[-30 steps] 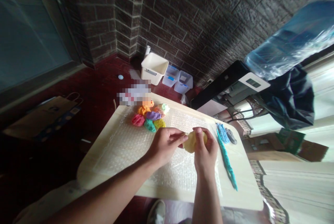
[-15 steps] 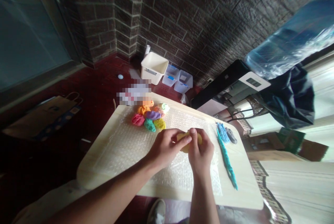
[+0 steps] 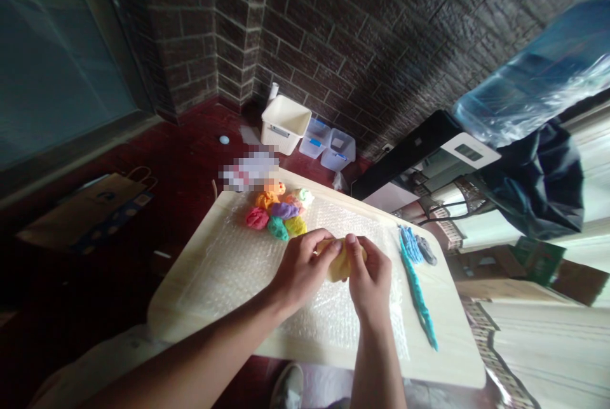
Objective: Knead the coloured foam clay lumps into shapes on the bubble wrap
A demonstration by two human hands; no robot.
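Both hands hold a soft yellow piece of modelling clay [image 3: 339, 265] above the table. My left hand [image 3: 305, 266] grips its left side, with the thumb pressed on top. On the other side, my right hand [image 3: 369, 272] pinches it with the thumb up and the fingers curled around the edge. Under them lies a sheet of bubble wrap [image 3: 238, 275]. Beyond my left hand, several bright clay lumps sit together, among them a red lump [image 3: 257, 218], a green lump [image 3: 277, 228] and a purple lump [image 3: 284, 210].
On the right of the pale table [image 3: 448, 339] lie a long teal twisted strip [image 3: 419, 298], blue strands [image 3: 410, 245] and a grey piece [image 3: 426, 250]. Behind the table stand a white bin [image 3: 286, 126] and clear boxes [image 3: 337, 150]. A paper bag [image 3: 90, 212] rests on the floor left.
The thumbs have drawn apart and more of the yellow clay shows between the hands. The whole view has shifted slightly; the things on the table stay put.
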